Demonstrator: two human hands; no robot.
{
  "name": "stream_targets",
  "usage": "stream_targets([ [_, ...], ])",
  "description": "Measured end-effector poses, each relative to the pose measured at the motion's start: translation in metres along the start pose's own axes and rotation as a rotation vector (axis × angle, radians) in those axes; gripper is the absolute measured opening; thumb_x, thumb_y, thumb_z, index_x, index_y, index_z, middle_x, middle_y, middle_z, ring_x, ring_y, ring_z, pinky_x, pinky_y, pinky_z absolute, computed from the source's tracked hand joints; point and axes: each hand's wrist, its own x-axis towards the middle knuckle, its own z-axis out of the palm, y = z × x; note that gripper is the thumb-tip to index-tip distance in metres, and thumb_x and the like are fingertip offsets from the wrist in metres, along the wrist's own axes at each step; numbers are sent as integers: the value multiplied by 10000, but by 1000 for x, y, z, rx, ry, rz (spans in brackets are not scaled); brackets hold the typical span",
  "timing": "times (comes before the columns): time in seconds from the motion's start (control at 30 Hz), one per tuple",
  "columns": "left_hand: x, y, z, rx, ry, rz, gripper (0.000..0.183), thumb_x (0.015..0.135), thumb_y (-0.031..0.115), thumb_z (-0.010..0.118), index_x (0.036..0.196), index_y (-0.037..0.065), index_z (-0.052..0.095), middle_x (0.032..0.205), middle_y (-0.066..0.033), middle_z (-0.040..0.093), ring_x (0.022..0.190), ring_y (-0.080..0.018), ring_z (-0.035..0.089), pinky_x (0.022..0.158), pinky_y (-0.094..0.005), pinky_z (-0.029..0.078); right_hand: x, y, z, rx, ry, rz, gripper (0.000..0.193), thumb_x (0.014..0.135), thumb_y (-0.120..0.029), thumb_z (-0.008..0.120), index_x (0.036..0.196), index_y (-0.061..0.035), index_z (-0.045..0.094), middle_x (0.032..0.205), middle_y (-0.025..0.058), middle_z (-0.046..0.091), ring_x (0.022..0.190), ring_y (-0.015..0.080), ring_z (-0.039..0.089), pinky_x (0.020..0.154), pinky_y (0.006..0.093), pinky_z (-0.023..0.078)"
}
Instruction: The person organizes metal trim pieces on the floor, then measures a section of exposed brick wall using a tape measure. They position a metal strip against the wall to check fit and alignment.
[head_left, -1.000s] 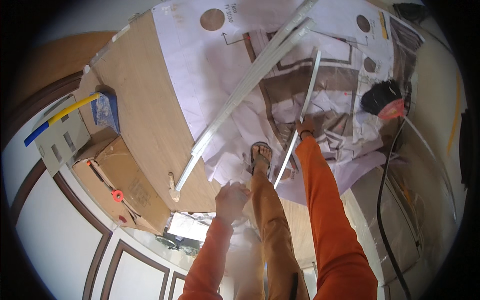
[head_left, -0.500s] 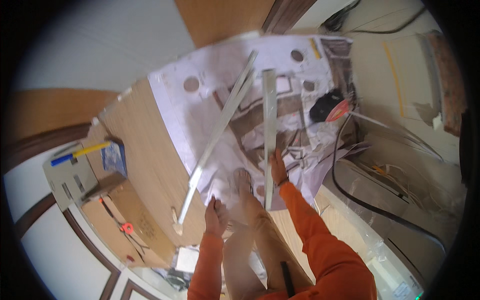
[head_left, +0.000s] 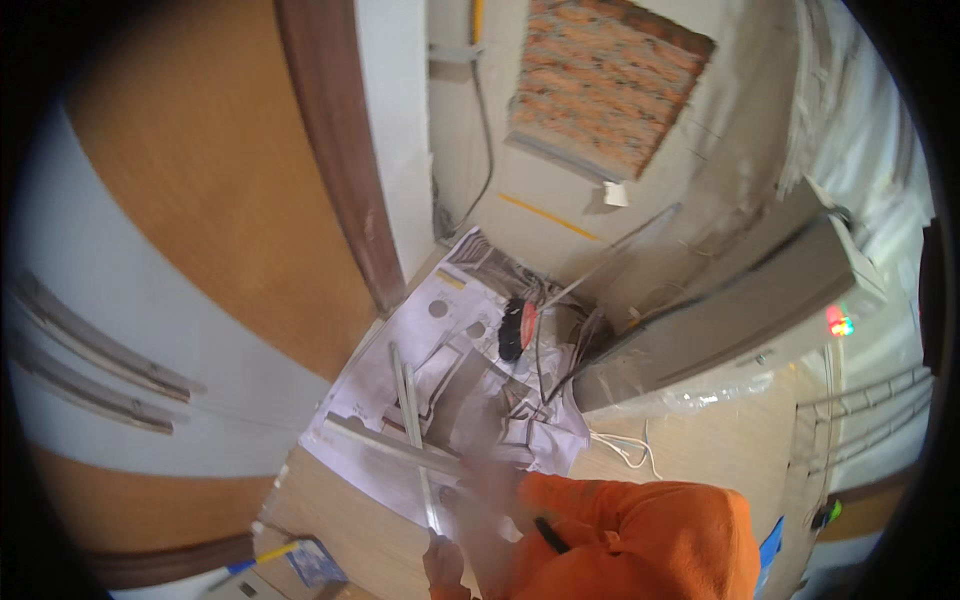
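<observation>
My right hand (head_left: 492, 485) is smeared by motion. It appears closed round the near end of a pale metal profile (head_left: 390, 447), which slants left across the sheet and over a second metal profile (head_left: 410, 400). The second profile lies lengthwise, its near end beside my left hand (head_left: 443, 562). My left hand is a loose fist low in the picture, with a small dark tip showing at its top; what it holds is too small to name. Beneath the profiles spreads a crumpled printed sheet (head_left: 375, 385) with dark patterns and round marks.
A black-and-red brush head (head_left: 517, 330) with a long handle lies on the sheet's far right. Beyond it are a long grey box (head_left: 730, 300) and dark cables. Wooden doors (head_left: 225, 150) stand left. White cord (head_left: 630, 450) lies on the floor. A blue-and-white container (head_left: 315, 562) sits lower left.
My view has turned to the right. The profile in my right hand has swung from pointing ahead to pointing left, across the other profile. My left hand stays a fist.
</observation>
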Motion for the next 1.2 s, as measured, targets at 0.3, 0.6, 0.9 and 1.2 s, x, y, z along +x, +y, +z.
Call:
stream_targets([
  [0.3,43,54,105,371,-315,-248,227,925,267,493,732,150,477,515,52,315,388,-91,239,368,-247,223,-32,-59,-88,-434,-9,214,488,896,-469,575,1212,-98,564,1010,195,667,925,385,651,807,489,493],
  [0.6,79,-87,413,772,-270,-340,169,968,182,482,842,81,529,724,-31,505,626,-151,487,587,-290,468,-141,-22,-119,-397,414,452,453,840,-452,610,1167,-138,590,947,201,685,878,407,662,801,502,508],
  [0.9,157,-274,578,1032,-460,-771,152,957,157,479,854,46,489,802,-64,496,724,-191,494,694,-321,454,-138,92,-87,-284,695,573,479,821,-564,591,1125,-197,635,894,207,690,824,401,674,737,529,515],
  [1.2,176,-362,654,1353,-833,-870,297,998,345,478,774,155,431,636,78,378,501,-57,316,460,-225,258,-86,38,-177,-218,425,704,538,767,-547,644,1191,-218,620,971,166,701,899,367,677,800,492,520],
])
